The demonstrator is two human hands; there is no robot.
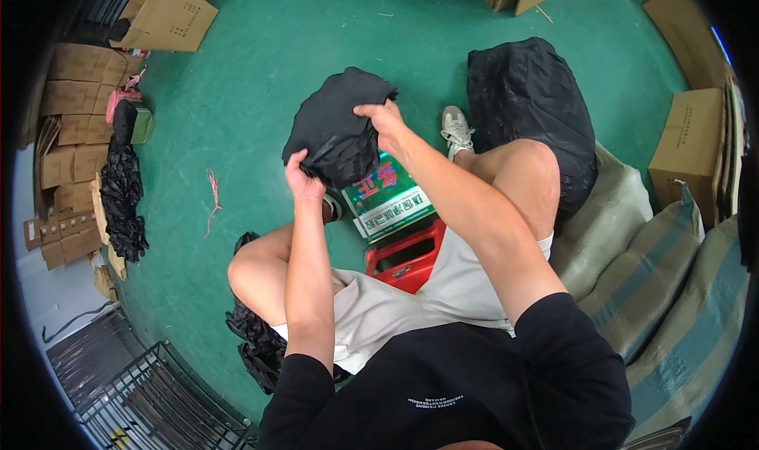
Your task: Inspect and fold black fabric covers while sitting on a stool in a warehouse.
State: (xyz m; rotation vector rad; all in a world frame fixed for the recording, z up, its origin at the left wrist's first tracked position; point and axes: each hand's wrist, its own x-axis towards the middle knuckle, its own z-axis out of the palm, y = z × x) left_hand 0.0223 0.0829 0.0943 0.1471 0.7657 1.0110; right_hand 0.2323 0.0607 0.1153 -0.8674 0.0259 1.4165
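A thick stack of black, flat, rounded sheets (336, 126) is held up in front of me between both hands; their material I cannot make out. My left hand (303, 180) grips the near left edge, thumb on the top face. On the right edge, my right hand (385, 124) is closed with its thumb lying across the top sheet. Beneath the stack, partly hidden by it, is a green and white printed tin or box (391, 205) between my legs. A red plastic stool (411, 256) shows right behind it, close to my shorts.
A large black bag (530, 94) stands beyond my right knee. Woven sacks (644, 260) lean at my right, near a cardboard carton (686, 138). Stacked cartons (75, 98) and crumpled black plastic (124, 205) line the left. Pink string (213, 197) lies on the green floor.
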